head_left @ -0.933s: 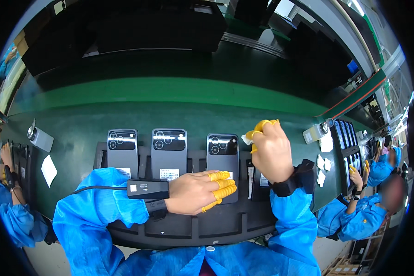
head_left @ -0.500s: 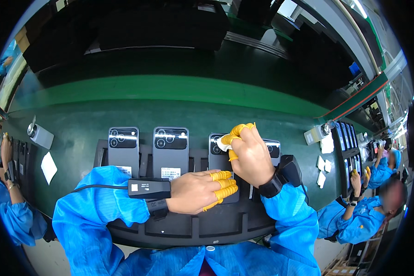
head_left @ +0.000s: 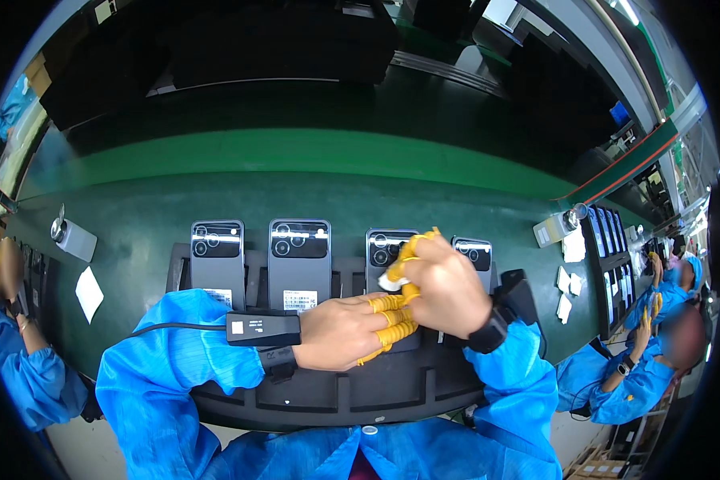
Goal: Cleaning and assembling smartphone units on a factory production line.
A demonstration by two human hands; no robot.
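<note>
Yellow finger cots cover the fingers of both my hands. Pinched in my right hand (head_left: pixel 448 288) is a small white wipe (head_left: pixel 390 282), held low over the third phone from the left, a grey phone (head_left: pixel 382 248) lying back up. Stretched flat across the lower part of that phone, my left hand (head_left: pixel 356 332) hides much of it. Its fingertips come close to the right hand. Two more grey phones, one at far left (head_left: pixel 218 276) and one beside it (head_left: pixel 299 272), and a phone at right (head_left: pixel 474 252) partly behind my right hand, rest in a black slotted tray (head_left: pixel 312 404).
Dispenser bottles stand at left (head_left: pixel 76 240) and right (head_left: pixel 550 230). White wipes lie near each, one at left (head_left: pixel 89 294) and several at right (head_left: pixel 564 280). Beyond the right ones is a black rack of phones (head_left: pixel 608 264). People in blue work at both sides.
My right hand has drawn the wipe from the third phone's camera area down toward me. The left hand stays flat on that phone.
</note>
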